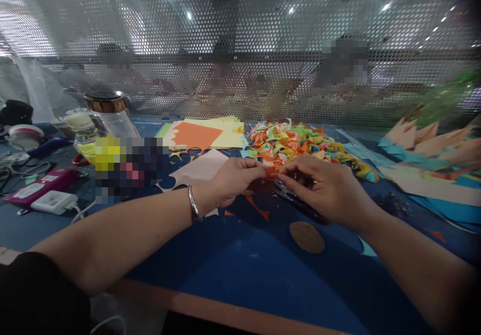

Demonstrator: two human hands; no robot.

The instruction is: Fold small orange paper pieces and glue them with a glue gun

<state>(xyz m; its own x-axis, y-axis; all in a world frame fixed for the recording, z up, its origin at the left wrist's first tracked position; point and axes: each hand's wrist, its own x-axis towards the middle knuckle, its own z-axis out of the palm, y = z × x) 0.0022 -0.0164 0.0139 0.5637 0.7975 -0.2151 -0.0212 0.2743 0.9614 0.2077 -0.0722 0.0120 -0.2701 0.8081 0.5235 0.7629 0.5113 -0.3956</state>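
Observation:
My left hand (236,179), with a silver bangle on its wrist, pinches a small orange paper piece (272,170) from the left. On the other side my right hand (325,187) has thumb and forefinger closed at the edge of the same piece. Fingers partly cover the paper, so its full shape is hidden. Just beyond lies a heap of folded paper flowers (300,142) in orange, yellow, green and pink. Under my right hand is a dark, slim tool (296,200), mostly covered. A brown oval disc (307,237) rests nearer to me.
A pale pink sheet (201,167) with scalloped cutouts and an orange sheet (197,135) lie left of the heap. Pointed folded papers (428,137) stand at right. A clear jar (112,119), a purple box (43,187) and a white charger (55,202) are at left. Perforated mesh (240,84) rises behind.

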